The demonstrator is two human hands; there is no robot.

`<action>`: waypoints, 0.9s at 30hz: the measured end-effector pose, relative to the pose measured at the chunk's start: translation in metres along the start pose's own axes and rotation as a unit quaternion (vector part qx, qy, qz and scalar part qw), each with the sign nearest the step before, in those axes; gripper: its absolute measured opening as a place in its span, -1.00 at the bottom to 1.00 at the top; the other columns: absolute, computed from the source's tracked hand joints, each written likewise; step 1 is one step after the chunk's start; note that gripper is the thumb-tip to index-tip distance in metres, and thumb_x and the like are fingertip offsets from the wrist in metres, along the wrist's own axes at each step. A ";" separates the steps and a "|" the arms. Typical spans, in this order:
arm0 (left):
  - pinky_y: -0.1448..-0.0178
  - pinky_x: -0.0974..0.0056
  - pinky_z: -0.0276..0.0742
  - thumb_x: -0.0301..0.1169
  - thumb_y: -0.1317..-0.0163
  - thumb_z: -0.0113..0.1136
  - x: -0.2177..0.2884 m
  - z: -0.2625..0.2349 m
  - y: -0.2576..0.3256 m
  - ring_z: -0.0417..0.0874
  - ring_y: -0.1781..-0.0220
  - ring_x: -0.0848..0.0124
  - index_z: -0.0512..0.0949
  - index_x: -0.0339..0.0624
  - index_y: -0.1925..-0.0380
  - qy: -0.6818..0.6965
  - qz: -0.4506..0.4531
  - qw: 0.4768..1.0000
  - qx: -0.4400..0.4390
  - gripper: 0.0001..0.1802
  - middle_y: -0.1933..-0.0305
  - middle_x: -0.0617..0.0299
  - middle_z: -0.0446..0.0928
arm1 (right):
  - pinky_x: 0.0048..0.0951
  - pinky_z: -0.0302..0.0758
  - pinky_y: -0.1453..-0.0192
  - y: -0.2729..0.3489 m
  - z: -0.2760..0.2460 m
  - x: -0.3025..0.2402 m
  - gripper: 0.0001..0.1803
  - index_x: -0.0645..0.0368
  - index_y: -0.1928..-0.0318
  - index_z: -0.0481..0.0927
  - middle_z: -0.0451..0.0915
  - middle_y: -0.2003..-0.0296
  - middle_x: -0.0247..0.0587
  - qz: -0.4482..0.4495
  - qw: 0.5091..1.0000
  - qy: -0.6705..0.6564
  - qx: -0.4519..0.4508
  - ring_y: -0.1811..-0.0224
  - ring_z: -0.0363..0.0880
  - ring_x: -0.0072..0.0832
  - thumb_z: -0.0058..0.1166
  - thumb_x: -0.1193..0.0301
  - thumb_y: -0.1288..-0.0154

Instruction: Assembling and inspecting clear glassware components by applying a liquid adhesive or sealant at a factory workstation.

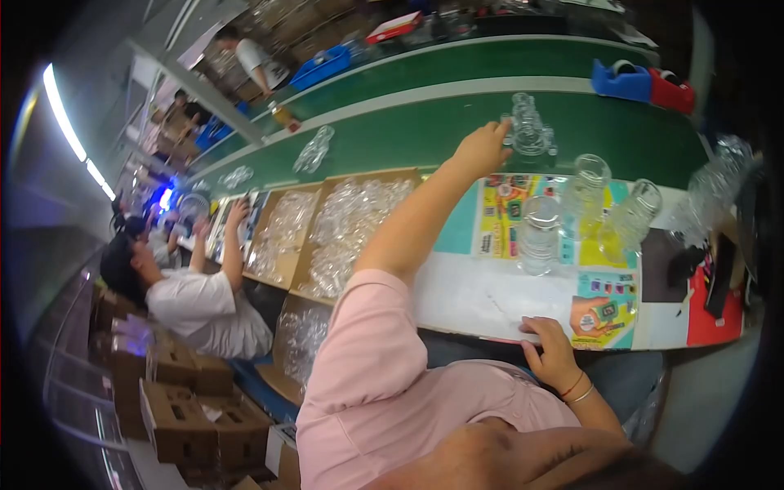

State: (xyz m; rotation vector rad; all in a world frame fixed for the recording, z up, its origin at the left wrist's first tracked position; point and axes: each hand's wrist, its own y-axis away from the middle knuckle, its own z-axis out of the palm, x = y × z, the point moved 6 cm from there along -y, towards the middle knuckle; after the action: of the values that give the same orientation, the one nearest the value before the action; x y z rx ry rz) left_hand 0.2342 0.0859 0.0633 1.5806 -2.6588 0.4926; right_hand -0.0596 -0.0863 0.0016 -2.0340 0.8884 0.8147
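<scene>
A clear, glass-like vessel (pixel 528 131) is set upright on the green belt (pixel 392 137), directly at the fingertips of the outstretched left hand (pixel 483 150) and well beyond the right hand (pixel 557 356). The vessel's near left side appears to be touched by the left fingers, which are bent and partly spread; whether it is gripped firmly cannot be told. The right hand is held loosely curled at the near edge of the worktop (pixel 461 298), with a narrow gap left between thumb and forefinger; nothing is seen to be held in it.

Between the two hands and to their right, three clear jars (pixel 541 237) are placed on the worktop, one of them tilted. Farther right, a clear stacked piece (pixel 712 189) is seen.

To the left of the left forearm, a large cardboard box (pixel 390 173) is filled with clear pieces. Just beside it, on the side away from the hands, a second box (pixel 269 282) is likewise loaded with clear pieces. A third box (pixel 274 377), nearer the body, also holds clear pieces. Well beyond the left hand, a blue bin (pixel 320 70) is placed; its contents cannot be made out.
</scene>
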 end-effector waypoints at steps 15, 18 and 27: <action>-0.20 0.06 0.29 -0.15 -0.16 0.10 -0.143 -0.097 0.349 0.37 -0.13 -0.04 0.39 -0.27 -0.04 -0.238 -0.325 0.915 -0.004 -0.48 -0.10 -0.16 0.35 | -0.19 0.37 -0.02 -0.002 0.010 -0.005 -0.71 0.22 0.17 0.50 0.52 0.24 -0.04 -0.032 0.997 0.068 0.021 0.12 0.44 -0.04 0.09 0.56 -0.01; -0.21 0.08 0.28 -0.14 -0.19 0.06 -0.155 -0.084 0.396 0.39 -0.11 -0.03 0.39 -0.28 -0.04 -0.138 -0.347 0.928 0.009 -0.48 -0.08 -0.15 0.37 | -0.20 0.37 -0.02 -0.002 0.011 -0.007 -0.73 0.22 0.17 0.50 0.53 0.23 -0.04 -0.034 0.997 0.069 0.024 0.12 0.44 -0.05 0.08 0.56 -0.03; -0.15 0.12 0.33 -0.21 -0.19 0.09 -0.134 -0.093 0.394 0.43 -0.07 0.03 0.47 -0.22 0.03 -0.055 -0.313 0.945 0.079 -0.59 0.00 -0.07 0.45 | -0.29 0.38 0.05 -0.004 0.016 -0.010 -0.79 0.27 0.22 0.51 0.50 0.26 0.00 -0.019 0.995 0.095 0.026 0.15 0.45 -0.11 0.03 0.57 -0.06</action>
State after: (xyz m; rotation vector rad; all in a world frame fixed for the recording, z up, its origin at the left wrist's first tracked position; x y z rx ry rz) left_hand -0.0522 0.3996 0.0256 2.4121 -2.0268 0.5973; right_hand -0.0659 -0.0679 0.0025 -2.1014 0.9620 0.5767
